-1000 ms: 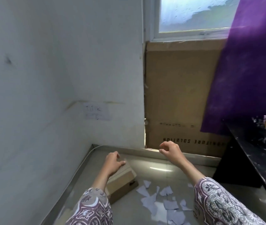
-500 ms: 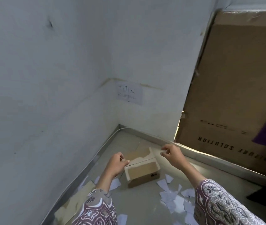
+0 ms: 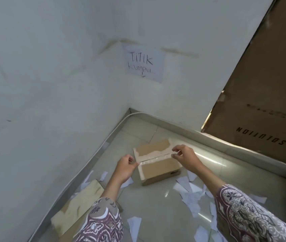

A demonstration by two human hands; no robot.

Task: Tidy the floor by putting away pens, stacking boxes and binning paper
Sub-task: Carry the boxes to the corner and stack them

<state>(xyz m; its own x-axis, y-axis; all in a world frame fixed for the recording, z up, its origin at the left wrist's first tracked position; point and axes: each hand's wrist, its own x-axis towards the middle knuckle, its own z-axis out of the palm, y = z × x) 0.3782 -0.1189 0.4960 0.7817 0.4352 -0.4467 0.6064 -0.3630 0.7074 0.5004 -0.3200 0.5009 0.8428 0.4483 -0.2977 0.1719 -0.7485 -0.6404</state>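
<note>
Box (image 3: 158, 167) sits ctr frame in floor corner, scraps (image 3: 190, 198) lower right. Left hand (image 3: 125, 167) & right hand (image 3: 184, 157) each pinch a tape strip (image 3: 153, 157) stretched over box. Risk: tape may snap/stick to fingers, jerking box.

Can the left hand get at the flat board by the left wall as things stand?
Probably yes: the flat board lies bare just below the left hand, though that hand pinches a strip of tape it must drop first.

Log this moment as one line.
left hand pinches tape strip | right hand pinches other end | over cardboard box | paper scraps unbinned
</note>
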